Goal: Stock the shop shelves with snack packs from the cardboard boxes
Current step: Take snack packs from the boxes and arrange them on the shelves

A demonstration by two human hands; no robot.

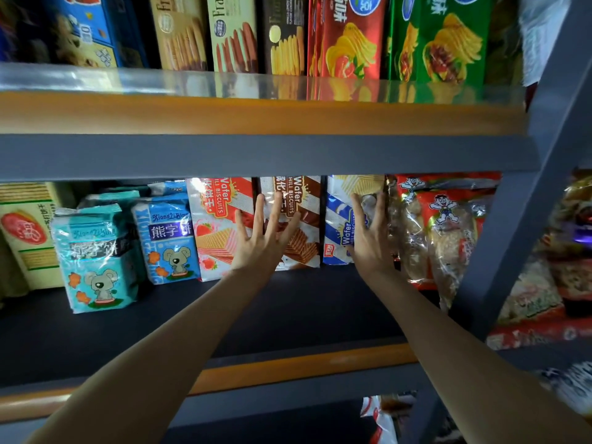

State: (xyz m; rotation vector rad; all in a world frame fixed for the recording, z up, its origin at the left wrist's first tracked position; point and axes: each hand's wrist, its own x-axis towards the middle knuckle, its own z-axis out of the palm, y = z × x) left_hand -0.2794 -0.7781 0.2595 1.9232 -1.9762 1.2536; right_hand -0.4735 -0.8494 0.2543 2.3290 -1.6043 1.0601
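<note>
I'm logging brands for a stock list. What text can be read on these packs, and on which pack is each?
"Wafer" and "BISCUITS": red strawberry wafer pack.
"Wafer" and "BISCUITS": brown wafer pack behind the left hand.
"Wafer": blue wafer pack under the right hand.
"熊字": blue koala pack.
"Fra", cut off: cream biscuit box.
Other print is too blurred.

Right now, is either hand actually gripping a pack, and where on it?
Neither grips. The left hand lies flat on the brown wafer pack; the right hand, fingers straight, presses the blue wafer pack.

Single head-worn wide-angle view, close to the middle shelf (288, 312), facing forward and slightly up, shelf above (256, 155) filling the top, edges bowed
</note>
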